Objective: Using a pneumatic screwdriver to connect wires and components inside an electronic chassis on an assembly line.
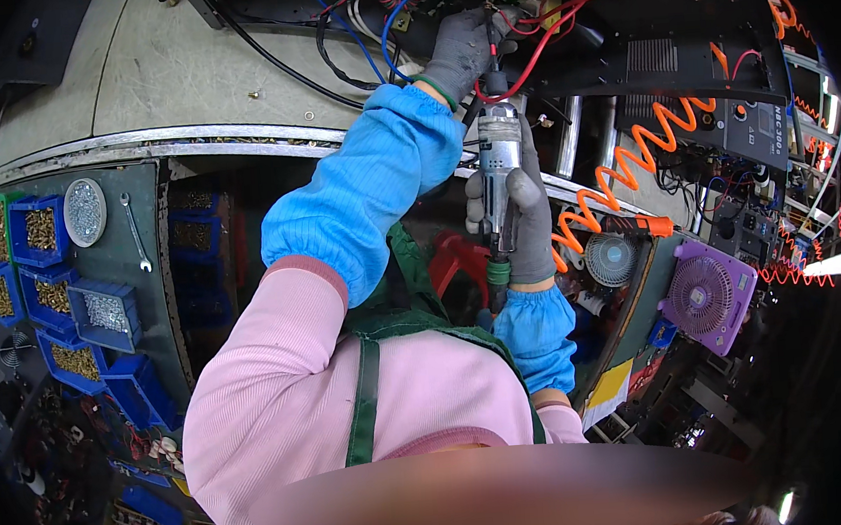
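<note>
Silver power driver (500,145) held in the right hand (530,196)
Its long axis points far; the left hand (461,50) lies beside its tip, grip unclear.

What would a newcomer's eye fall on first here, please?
Probably the orange coil right of centre, and the purple fan to its lower right. Next comes the silver tool in the person's right grip, near the centre. Blue bins stand at far left.
</note>
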Demonstrator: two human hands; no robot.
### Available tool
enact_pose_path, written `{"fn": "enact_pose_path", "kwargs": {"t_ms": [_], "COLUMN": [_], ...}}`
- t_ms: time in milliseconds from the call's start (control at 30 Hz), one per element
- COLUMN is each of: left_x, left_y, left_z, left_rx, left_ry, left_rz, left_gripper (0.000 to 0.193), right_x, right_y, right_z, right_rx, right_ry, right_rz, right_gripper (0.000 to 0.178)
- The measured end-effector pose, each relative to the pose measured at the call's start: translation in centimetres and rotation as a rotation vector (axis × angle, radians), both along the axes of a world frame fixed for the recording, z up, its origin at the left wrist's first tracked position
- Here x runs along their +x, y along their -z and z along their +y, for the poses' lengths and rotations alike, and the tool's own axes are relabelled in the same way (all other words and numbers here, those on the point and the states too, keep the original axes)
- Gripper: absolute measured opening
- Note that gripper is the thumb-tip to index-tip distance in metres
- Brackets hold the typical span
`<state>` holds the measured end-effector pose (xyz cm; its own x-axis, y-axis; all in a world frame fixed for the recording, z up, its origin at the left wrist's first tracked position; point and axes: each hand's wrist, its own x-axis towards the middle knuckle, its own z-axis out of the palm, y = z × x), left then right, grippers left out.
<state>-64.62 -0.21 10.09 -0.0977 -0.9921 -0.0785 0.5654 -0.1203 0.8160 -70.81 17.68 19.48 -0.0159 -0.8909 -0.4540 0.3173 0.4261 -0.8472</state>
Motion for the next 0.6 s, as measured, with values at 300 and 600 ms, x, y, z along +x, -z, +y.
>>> {"fn": "enact_pose_path", "kwargs": {"t_ms": [300, 600], "left_x": [-0.7, 0.5], "left_y": [2.9, 2.4], "left_z": [-0.9, -1.1], "left_rx": [-0.194, -0.777], "left_ry": [-0.027, -0.308], "left_rz": [-0.059, -0.757], "left_gripper": [0.027, 0.028], "right_x": [-0.1, 0.3], "right_y": [0.2, 1.1], "right_z": [-0.2, -0.3], "right_rx": [0.0, -0.096], "right_ry": [0.01, 0.034], "right_rz": [-0.252, -0.368], "right_gripper": [0.081, 0.071]}}
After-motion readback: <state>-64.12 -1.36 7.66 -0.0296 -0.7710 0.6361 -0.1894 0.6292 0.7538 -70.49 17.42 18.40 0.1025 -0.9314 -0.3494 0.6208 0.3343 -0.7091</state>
